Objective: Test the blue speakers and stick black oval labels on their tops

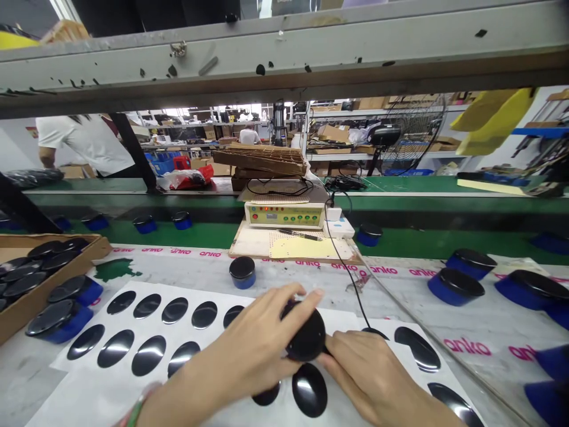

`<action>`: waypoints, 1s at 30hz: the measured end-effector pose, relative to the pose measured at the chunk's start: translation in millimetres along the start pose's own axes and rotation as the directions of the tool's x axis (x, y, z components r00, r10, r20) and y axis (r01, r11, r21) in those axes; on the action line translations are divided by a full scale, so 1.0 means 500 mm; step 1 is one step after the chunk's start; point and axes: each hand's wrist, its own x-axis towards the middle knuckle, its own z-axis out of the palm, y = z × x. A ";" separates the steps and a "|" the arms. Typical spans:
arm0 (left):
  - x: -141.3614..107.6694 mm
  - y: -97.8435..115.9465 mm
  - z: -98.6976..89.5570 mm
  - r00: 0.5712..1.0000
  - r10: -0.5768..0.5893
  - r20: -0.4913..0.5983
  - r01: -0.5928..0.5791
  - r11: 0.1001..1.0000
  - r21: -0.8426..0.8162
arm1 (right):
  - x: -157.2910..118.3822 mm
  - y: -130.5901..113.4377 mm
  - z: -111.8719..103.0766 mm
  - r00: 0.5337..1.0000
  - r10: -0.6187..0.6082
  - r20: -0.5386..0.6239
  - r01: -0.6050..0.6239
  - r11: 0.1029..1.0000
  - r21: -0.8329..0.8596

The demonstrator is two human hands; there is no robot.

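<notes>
My left hand (262, 332) is closed on a round black disc-shaped part (307, 337), fingers over its top and far edge. My right hand (368, 367) is closed at the part's right edge, with thumb and forefinger against it; the inside of its grip is hidden. Under and around both hands lie white sheets (111, 391) with rows of glossy black discs (310, 390). A short blue cylinder with a black top (242, 272) stands just beyond my left hand.
A cardboard box (100, 246) of black-topped pieces stands left. More blue cylinders (456, 286) stand right. A control box (284, 215) with buttons sits at the back; a black cable (347, 270) runs toward my right hand. A beam (284, 65) crosses overhead. A person (84, 142) stands beyond the green belt.
</notes>
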 end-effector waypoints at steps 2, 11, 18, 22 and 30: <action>0.021 -0.051 0.012 0.997 -0.073 0.038 0.073 0.997 -0.011 | -0.004 0.023 -0.001 1.000 -0.002 0.002 0.002 0.996 -0.085; 0.131 -0.185 0.046 0.975 -0.219 -0.044 0.222 0.973 0.069 | -0.034 0.072 0.004 0.992 0.070 0.104 -0.065 0.996 -0.054; 0.511 -0.065 0.253 0.995 -0.072 0.064 0.073 0.997 -0.018 | -0.074 0.087 0.048 0.993 -0.045 0.113 0.062 0.987 -0.148; 0.610 -0.043 0.326 0.983 -0.122 0.138 0.143 0.978 -0.153 | -0.076 0.104 0.050 0.992 -0.119 0.043 0.124 0.976 -0.178; 0.383 -0.011 0.144 0.976 -0.154 0.153 0.216 0.752 -0.623 | -0.056 0.081 -0.072 0.926 0.197 -0.322 -0.129 0.966 0.223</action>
